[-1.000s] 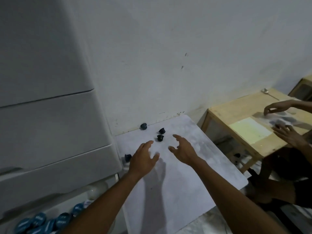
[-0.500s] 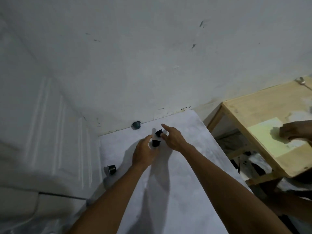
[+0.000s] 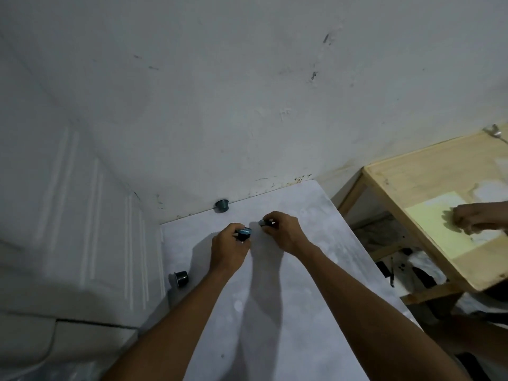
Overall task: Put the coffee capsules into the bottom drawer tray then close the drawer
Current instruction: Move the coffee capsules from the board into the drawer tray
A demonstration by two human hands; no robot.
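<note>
**Background stuff around the white table**

A scuffed white plaster wall (image 3: 247, 92) fills most of the view, with dark scratch marks seen in its upper right and grime along the bottom edge. A pale marbled white tabletop (image 3: 316, 284) is pushed right against it. To the left, a white ribbed plastic cabinet side (image 3: 82, 215) is seen just beside the tabletop. On the right, well apart, a light wooden side table (image 3: 412, 182) is seen with a pale yellow-green sheet (image 3: 439, 232) laid flat on it. Another person's hand (image 3: 478, 218) is rested on that sheet. A small shiny metal object (image 3: 493, 131) is spotted at the wooden table's far corner, too blurry to be identified. Dark clutter is seen under that table.
</note>
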